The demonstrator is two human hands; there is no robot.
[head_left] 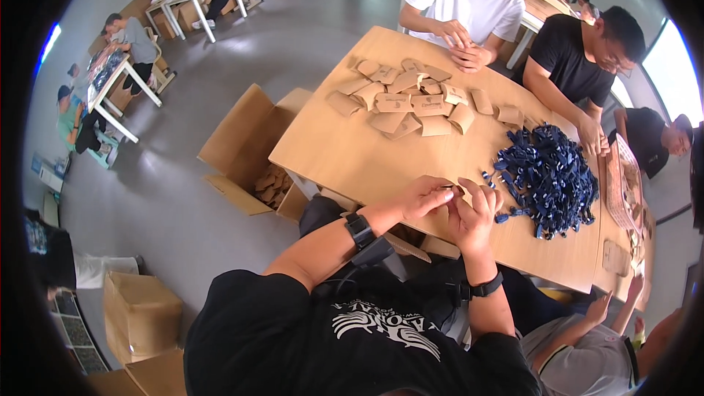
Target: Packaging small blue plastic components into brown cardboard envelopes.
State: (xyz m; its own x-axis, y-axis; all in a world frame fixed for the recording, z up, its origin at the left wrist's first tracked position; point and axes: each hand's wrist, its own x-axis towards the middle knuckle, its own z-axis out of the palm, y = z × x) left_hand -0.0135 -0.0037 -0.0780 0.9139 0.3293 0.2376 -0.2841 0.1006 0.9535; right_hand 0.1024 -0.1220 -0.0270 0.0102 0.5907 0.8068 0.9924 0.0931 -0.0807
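Above the near edge of the wooden table point(352, 154), my left hand point(427, 198) and my right hand point(473, 214) meet with fingertips pinched together. Between them is a small dark piece point(456, 189), mostly covered by the fingers, so its kind is hard to make out. To the right of my right hand lies a heap of small dark blue strap-like pieces point(548, 176) with light bits on them, a few strays reaching toward my fingers. Farther off, brown cardboard pillow boxes point(411, 103) with dark print are spread in a loose pile.
An open carton point(246, 132) holding brown card pieces stands on the floor left of the table. Co-workers in white point(466, 0) and black point(572, 51) handle things across from me. A pink basket point(623, 183) stands at the right; another person in grey point(587, 356) sits near.
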